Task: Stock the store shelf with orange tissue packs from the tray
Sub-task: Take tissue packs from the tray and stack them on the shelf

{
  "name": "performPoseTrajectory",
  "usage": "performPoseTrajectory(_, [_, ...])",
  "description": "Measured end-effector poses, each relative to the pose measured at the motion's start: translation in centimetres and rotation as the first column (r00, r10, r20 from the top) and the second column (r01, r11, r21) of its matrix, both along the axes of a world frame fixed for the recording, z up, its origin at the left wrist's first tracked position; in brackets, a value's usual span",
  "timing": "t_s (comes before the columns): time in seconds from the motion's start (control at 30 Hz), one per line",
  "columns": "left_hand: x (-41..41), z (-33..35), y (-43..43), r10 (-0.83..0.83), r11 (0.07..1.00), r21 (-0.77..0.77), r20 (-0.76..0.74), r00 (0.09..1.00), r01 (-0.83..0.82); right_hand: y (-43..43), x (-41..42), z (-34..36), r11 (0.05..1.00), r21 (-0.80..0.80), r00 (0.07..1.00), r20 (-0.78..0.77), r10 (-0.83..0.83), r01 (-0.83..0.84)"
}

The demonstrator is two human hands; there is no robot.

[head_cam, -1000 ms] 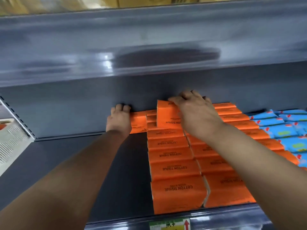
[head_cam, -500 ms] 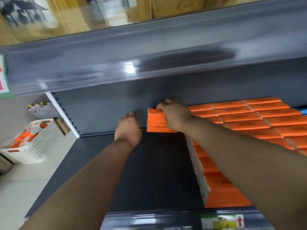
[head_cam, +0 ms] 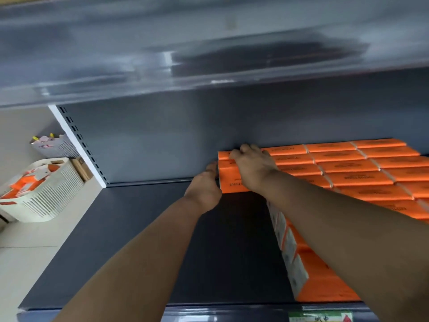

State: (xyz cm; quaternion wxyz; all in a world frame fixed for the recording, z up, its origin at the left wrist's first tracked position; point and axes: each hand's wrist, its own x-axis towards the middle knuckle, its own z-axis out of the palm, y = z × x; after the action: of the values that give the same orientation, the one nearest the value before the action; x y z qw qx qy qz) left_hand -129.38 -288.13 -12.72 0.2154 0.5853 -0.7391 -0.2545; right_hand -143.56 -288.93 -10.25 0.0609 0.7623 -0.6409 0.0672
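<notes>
The right hand (head_cam: 253, 168) lies on top of the end pack (head_cam: 228, 181), with its fingers (head_cam: 239, 153) curled over the pack's far upper edge in a clamping hold. The left hand (head_cam: 205, 189) bears against the left face of the end pack; its fingers are foreshortened, so it cannot be told whether they are straight or curled. The end pack stands on edge (the printed word TISSUE faces the camera).

Behind the end pack, and touching or nearly touching it, is the grey back panel (head_cam: 162, 140). To the right of the end pack, rows of orange tissue packs (head_cam: 359, 173) lie close together. Below and in front of the end pack is the dark shelf deck (head_cam: 139, 240), bare on this side. Above the end pack runs the upper shelf (head_cam: 162, 54), blurred. Well to the left of the end pack, off the shelf, a white slatted tray (head_cam: 51, 201) holds more orange packs (head_cam: 22, 185).
</notes>
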Motion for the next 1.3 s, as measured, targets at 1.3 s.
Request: performPoseTrajectory(1.3, [-10.4, -17.7, 37.3, -0.373, 0.905, 0.388, 0.526, 0.764, 0.174, 44.0, -22.2, -22.0, 0.838, 0.435, 0.927, 0.015, -0.374, 0.331])
